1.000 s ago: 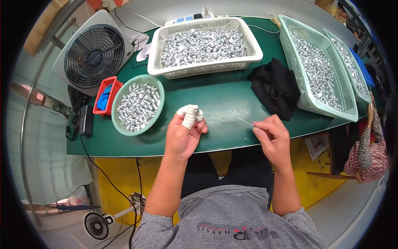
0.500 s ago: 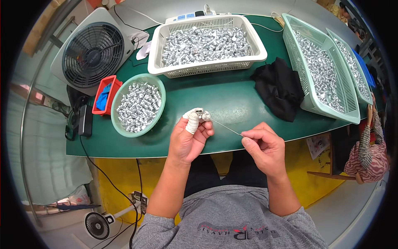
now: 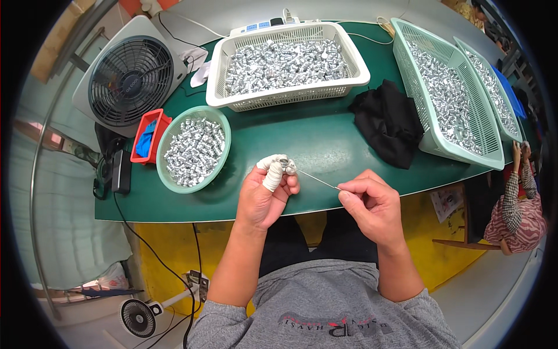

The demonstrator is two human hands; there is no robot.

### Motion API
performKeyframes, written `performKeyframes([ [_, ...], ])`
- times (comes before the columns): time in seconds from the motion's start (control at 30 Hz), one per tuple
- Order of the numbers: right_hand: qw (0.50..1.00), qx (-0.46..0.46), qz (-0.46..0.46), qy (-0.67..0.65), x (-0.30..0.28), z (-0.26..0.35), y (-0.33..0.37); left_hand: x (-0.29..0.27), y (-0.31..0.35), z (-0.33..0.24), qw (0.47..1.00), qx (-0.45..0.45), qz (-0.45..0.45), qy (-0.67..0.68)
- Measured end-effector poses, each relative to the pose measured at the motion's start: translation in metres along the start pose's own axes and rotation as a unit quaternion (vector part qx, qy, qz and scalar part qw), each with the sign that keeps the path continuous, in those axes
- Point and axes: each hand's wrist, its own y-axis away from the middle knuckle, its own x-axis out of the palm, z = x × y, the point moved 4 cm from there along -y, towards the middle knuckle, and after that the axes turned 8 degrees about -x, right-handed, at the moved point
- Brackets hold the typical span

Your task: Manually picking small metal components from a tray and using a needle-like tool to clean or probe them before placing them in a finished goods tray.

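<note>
My left hand [image 3: 266,195], its thumb and fingers wrapped in white finger covers, is closed on a small silvery metal part [image 3: 284,163] above the front of the green table. Most of that part is hidden by the fingertips. Between thumb and forefinger, my right hand [image 3: 372,205] pinches the near end of a thin metal rod [image 3: 318,180]. The rod slants up to the left, and its far end meets the fingertips of the left hand. Whether its tip is inside the metal part I cannot tell.
Silvery metal parts fill a round green basin [image 3: 227,148], a white basket [image 3: 293,93] and pale green baskets [image 3: 433,139]. Black cloth [image 3: 388,123], a red box [image 3: 139,145] and a fan [image 3: 131,78] stand about the green table [image 3: 325,136]. At right sits another person [image 3: 514,224].
The left-hand fingers have shifted slightly around the metal part, the thumb now higher on it. The right hand keeps its pinch on the rod, nearly unmoved. The whole view has shifted slightly.
</note>
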Motion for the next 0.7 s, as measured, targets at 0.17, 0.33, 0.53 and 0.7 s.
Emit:
performKeyframes([
  [0.17, 1.000, -0.005, 0.013, 0.007, -0.005, 0.001, 0.000, 0.004, 0.000, 0.001, 0.999, -0.011, -0.027, -0.016],
  [0.33, 1.000, 0.008, 0.012, -0.027, -0.008, -0.002, 0.000, 0.004, 0.002, 0.000, 0.999, -0.024, -0.016, -0.026],
  [0.53, 0.987, 0.099, 0.016, -0.126, -0.007, -0.012, 0.002, 0.009, 0.004, -0.001, 0.997, -0.032, -0.033, -0.066],
  [0.7, 0.998, 0.002, 0.017, -0.068, 0.001, -0.020, 0.007, 0.011, 0.003, -0.003, 0.997, -0.036, 0.000, -0.065],
])
